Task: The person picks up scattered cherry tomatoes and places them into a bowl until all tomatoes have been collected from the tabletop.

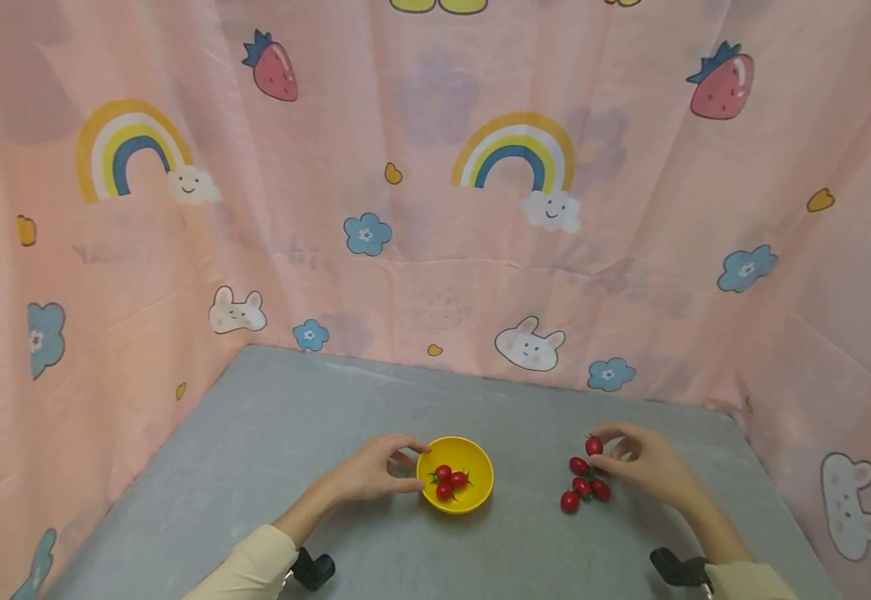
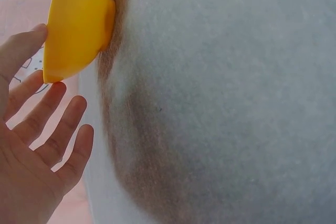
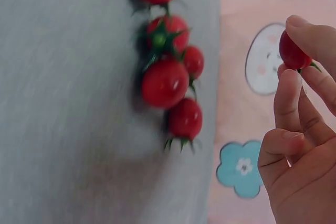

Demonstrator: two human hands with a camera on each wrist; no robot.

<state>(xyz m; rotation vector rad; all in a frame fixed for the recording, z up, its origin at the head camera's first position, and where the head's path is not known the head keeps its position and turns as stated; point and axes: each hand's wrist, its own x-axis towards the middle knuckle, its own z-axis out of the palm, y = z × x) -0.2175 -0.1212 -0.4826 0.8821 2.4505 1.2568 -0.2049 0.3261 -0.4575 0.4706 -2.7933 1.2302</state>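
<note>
A yellow bowl sits on the grey table with three cherry tomatoes inside. My left hand rests against the bowl's left rim. In the left wrist view its fingers are spread and fairly straight beside the bowl, with the thumb at the rim. To the right, my right hand pinches one cherry tomato between thumb and fingers, lifted just above a cluster of several loose tomatoes. The right wrist view shows the pinched tomato and the cluster.
A pink curtain printed with rainbows and rabbits encloses the table at the back and both sides. Black wrist mounts show near the front edge. Bare grey table lies to the left of the bowl and behind it.
</note>
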